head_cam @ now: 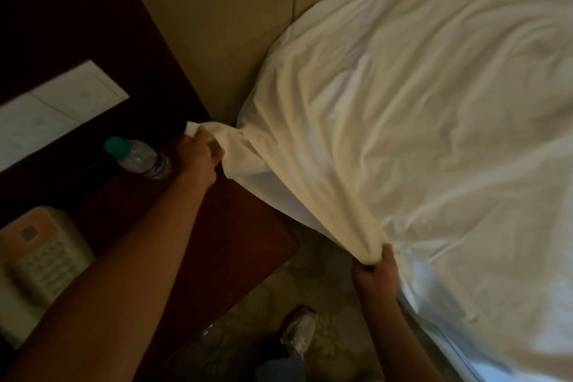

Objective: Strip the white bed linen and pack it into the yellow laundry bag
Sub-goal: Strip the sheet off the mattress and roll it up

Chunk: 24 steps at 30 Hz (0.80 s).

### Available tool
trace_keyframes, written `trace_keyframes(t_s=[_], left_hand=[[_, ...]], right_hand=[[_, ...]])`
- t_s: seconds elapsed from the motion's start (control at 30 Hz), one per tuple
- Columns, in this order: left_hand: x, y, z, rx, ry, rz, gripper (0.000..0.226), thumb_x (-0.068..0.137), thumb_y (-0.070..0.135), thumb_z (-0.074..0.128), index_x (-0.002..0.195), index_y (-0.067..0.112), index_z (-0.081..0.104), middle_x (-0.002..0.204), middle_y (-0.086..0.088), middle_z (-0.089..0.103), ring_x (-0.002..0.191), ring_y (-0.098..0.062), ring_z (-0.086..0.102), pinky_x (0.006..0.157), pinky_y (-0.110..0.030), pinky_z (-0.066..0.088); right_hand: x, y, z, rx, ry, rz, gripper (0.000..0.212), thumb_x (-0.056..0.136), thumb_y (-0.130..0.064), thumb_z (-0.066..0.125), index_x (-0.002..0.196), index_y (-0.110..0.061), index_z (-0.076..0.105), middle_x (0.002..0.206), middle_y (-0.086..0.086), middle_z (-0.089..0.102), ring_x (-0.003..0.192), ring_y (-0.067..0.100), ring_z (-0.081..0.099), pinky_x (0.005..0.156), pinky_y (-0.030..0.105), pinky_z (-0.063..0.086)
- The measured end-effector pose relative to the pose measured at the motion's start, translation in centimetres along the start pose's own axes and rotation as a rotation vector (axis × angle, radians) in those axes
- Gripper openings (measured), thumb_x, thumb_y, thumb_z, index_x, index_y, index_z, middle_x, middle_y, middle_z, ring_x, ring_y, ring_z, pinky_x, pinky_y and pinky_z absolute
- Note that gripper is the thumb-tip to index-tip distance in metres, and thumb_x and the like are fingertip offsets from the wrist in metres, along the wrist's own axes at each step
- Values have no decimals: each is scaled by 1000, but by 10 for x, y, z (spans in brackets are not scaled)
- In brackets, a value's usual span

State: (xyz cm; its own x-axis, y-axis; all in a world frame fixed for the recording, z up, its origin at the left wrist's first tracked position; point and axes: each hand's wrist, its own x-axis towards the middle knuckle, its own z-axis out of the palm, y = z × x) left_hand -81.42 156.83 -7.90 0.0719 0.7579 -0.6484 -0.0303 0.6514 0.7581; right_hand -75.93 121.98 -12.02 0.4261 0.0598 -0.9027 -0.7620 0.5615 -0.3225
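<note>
Hands on wrinkled white cotton bedsheet, left hand pinching the corner (above dark wooden nightstand), right hand fisted round bunched edge

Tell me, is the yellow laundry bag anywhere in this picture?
No, only the white sheet, gripped by both hands, and a nightstand with a water bottle and phone show.
</note>
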Motion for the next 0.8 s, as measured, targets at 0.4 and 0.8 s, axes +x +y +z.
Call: trace_keyframes(t_s=[0.4,0.8], left_hand=[[-11,-24,22,24,-124,12,61,94,19,68,147,10,40,136,-10,54,120,-23,58,93,-30,54],[-10,-10,29,212,147,122,35,99,13,56,133,9,60,119,-6,62,113,-25,59,95,-36,48]], right_hand=[[-18,2,67,-734,-202,273,47,96,-45,53,117,-3,62,103,14,70,88,27,66,75,40,53],[-6,-5,204,-1208,-475,-192,20,95,-19,64,110,-7,69,97,8,72,91,22,70,80,28,57]])
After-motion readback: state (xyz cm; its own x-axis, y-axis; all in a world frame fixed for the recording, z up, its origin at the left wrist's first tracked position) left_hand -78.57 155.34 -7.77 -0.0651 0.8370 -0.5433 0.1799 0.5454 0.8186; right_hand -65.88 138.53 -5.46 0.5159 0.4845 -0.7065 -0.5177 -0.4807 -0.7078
